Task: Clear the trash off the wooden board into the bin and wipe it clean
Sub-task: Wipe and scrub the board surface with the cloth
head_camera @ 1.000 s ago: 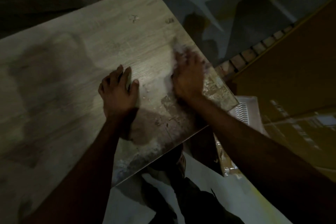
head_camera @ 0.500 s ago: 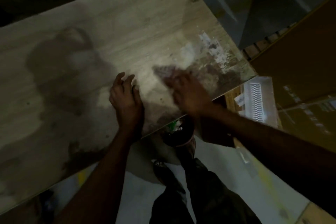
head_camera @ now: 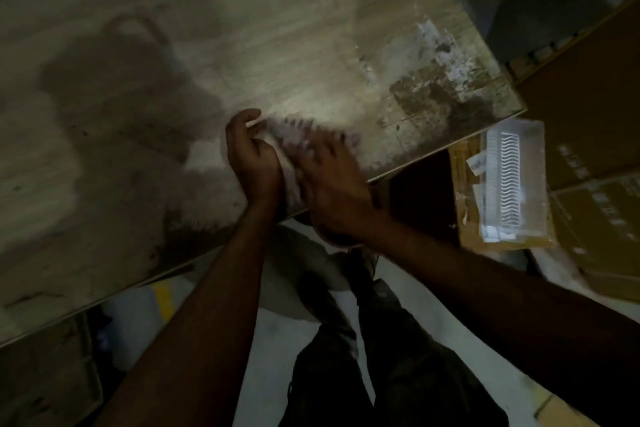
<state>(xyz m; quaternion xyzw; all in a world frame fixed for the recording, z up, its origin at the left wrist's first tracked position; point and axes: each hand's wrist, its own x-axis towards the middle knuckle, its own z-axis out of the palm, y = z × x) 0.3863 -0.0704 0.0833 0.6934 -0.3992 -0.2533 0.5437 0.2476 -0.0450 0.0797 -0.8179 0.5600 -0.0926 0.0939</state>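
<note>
The wooden board [head_camera: 277, 28] fills the upper left and is stained, with white flecks and dark grime [head_camera: 436, 55] near its right corner. At the near edge my left hand [head_camera: 252, 156] stands on its side, cupped like a wall. My right hand [head_camera: 332, 184] lies flat with fingers spread, blurred by motion, against a pale smear of loose scraps [head_camera: 291, 139] between the two hands. Just below the edge, under my right wrist, part of a dark round bin with a reddish rim [head_camera: 332, 241] shows; most of it is hidden.
Right of the board, a clear plastic pack [head_camera: 512, 184] lies on stacked cardboard boxes [head_camera: 588, 97]. My dark trouser legs [head_camera: 381, 374] stand on a pale floor below. More boxes sit in shadow under the board at the lower left.
My right hand has swept leftward and toward the near edge, meeting my left hand. The left hand has turned from flat onto its side. The view has shifted, showing more of the board's right corner.
</note>
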